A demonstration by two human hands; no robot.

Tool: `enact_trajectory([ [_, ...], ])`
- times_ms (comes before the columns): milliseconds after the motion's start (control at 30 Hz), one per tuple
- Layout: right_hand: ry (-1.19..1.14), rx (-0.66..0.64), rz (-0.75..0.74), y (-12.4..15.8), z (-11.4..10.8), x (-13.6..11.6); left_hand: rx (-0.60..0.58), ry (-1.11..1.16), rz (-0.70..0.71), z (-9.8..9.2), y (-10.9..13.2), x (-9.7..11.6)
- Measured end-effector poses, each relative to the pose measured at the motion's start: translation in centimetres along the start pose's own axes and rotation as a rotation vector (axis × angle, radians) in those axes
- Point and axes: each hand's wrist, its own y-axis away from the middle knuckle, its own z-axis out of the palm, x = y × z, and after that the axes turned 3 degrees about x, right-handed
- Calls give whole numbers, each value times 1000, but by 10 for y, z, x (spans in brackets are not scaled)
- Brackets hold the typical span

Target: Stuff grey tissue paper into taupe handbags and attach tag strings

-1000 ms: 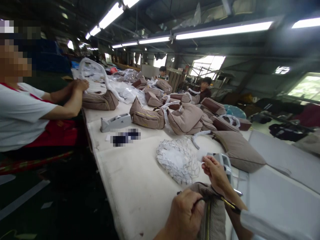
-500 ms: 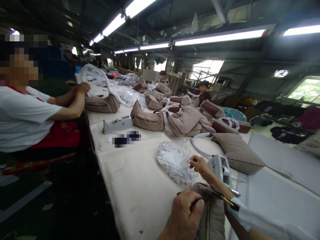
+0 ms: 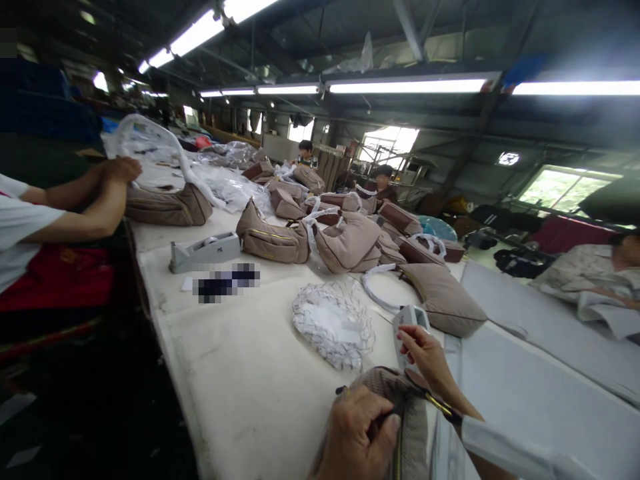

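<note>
My left hand (image 3: 363,427) is closed on the top edge of a taupe handbag (image 3: 415,427), low in the view. Along the bag runs a gold zipper, and its strap (image 3: 500,437), sleeved in white wrapping, crosses my right forearm. My right hand (image 3: 425,350) is raised beyond the bag, fingers loosely curled and apart, with nothing visible in them. Just behind those fingers stands a grey tape dispenser (image 3: 407,320), partly covered by the hand. To its left lies a clear plastic bag with dark markings (image 3: 313,327), white pieces in or on it.
Several taupe handbags (image 3: 275,240) are heaped across the white table (image 3: 240,373). A second tape dispenser (image 3: 205,252) stands near the left edge. A co-worker's hands (image 3: 117,172) work at another bag there. Another person (image 3: 585,267) is at the right.
My right hand has moved from the plastic bag to the tape dispenser, leaving a white piece behind. The view has turned right, and my left hand still grips the handbag.
</note>
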Motion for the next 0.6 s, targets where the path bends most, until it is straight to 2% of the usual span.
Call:
enact_trajectory([
  [67,77,-112,-44,-5,9,0,16,0,36,7,4,-2],
  [167,210,-270,-128,-25,34,-5,50,-11,61,18,9,-7],
  [300,367,-352,-228,-50,67,-11,66,-43,82,20,11,-16],
  [467,361,-262,-180,-60,84,-10,-10,-82,3,8,10,-18],
  [533,264,-153,-148,-59,78,-11,-19,-59,-42,5,9,-16],
  [600,133,-6,-91,-50,58,-10,-34,2,-112,3,8,-12],
])
